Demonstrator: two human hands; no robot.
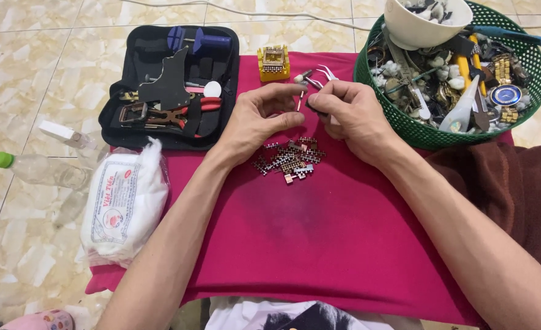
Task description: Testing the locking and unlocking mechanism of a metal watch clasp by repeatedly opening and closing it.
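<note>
Both my hands meet above a magenta cloth (pixel 344 244). My left hand (pixel 260 116) pinches a thin white swab stick (pixel 299 101) between thumb and fingers. My right hand (pixel 351 113) grips a small dark part (pixel 315 109), and metal tweezers (pixel 323 74) stick out above its fingers. Just below the hands lies a pile of small metal watch-band links (pixel 290 160) on the cloth.
An open black tool case (pixel 169 85) with pliers lies at back left. A small yellow holder block (pixel 273 63) sits beside it. A green basket (pixel 460 73) with watch parts and a white bowl (pixel 426 21) stands at back right. A cotton bag (pixel 124 205), clear bottle (pixel 41 170), brown towel (pixel 509 189).
</note>
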